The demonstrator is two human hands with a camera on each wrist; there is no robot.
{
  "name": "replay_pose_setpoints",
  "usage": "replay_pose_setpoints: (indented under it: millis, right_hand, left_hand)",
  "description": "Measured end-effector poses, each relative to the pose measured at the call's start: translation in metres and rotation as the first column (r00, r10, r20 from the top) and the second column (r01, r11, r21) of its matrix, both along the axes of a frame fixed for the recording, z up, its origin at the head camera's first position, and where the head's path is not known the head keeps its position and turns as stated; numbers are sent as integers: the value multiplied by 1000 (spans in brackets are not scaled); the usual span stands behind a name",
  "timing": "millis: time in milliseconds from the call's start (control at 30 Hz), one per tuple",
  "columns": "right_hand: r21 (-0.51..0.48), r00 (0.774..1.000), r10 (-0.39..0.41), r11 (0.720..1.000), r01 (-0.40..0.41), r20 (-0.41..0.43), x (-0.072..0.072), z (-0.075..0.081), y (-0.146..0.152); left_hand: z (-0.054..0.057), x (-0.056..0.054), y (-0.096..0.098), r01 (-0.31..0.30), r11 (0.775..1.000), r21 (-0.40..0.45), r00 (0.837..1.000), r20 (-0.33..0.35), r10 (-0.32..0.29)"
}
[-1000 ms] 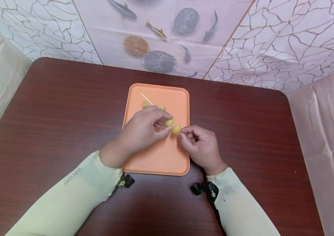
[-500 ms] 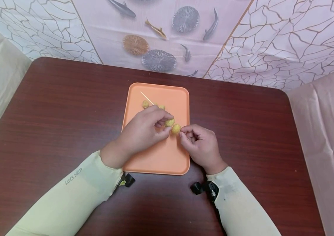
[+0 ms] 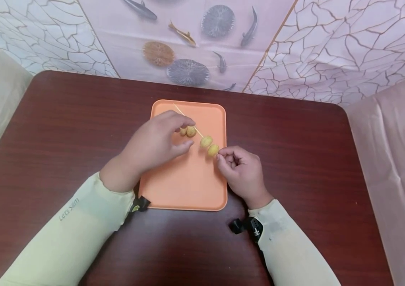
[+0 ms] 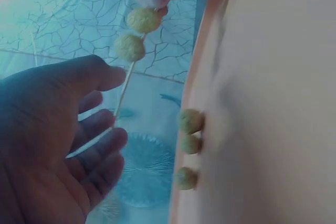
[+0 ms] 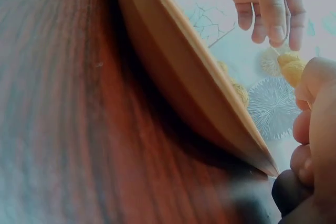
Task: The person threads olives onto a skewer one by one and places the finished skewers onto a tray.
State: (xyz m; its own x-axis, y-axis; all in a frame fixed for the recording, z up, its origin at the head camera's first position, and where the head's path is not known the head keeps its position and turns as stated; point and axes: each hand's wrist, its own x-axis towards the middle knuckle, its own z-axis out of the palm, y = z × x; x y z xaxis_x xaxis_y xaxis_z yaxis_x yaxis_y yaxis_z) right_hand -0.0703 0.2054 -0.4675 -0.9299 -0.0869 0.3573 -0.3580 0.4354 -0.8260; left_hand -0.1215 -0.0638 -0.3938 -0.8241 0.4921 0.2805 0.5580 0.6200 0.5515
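My right hand (image 3: 241, 169) pinches the near end of a thin wooden skewer (image 3: 198, 132), just below two yellow, rough-skinned balls threaded on it. The lower ball (image 3: 213, 150) sits right at the fingertips, and the upper ball (image 3: 206, 141) is just beyond it. From there the bare stick slants up and left over the tray. My left hand (image 3: 155, 139) is beside the stick, thumb and fingers spread apart with nothing between them. In the left wrist view, three loose balls lie on the tray, among them a lowest ball (image 4: 186, 178); the head view shows two, partly behind my left fingers.
An orange rectangular tray (image 3: 184, 190) with a low raised rim lies on the dark red-brown wooden table (image 3: 295, 159). Behind the table hangs a patterned cloth (image 3: 188, 39) with printed fish. Pale cloth (image 3: 399, 159) hangs at the right side.
My left hand has let go of the upper ball, opened, and moved left and away from me. The right hand still holds the skewer, whose bare length now shows above the balls.
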Motion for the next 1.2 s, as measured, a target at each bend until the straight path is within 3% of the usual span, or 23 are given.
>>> replay_pose_setpoints:
  millis: [167, 300, 400, 533, 933, 1200]
  right_hand:
    - [-33, 998, -65, 997, 65, 13, -1, 1, -1]
    - [-83, 989, -136, 987, 141, 56, -1, 0, -1]
    - [-106, 983, -165, 979, 173, 81, -2, 0, -1]
    - [-112, 982, -167, 978, 177, 91, -3, 1, -1]
    - [-116, 982, -161, 978, 172, 96, -2, 2, -1]
    - [-96, 982, -164, 980, 173, 89, -3, 1, -1]
  left_hand:
    - [11, -16, 3, 28, 983, -184, 999, -17, -32]
    - [11, -33, 13, 74, 924, -375, 997, 7, -77]
    - [10, -44, 19, 100, 875, -474, 995, 54, -84]
    - [6, -53, 23, 122, 849, -514, 992, 100, -82]
    - [-5, -58, 27, 141, 844, -517, 989, 121, -91]
    - [-3, -58, 21, 179, 888, -424, 984, 98, -152]
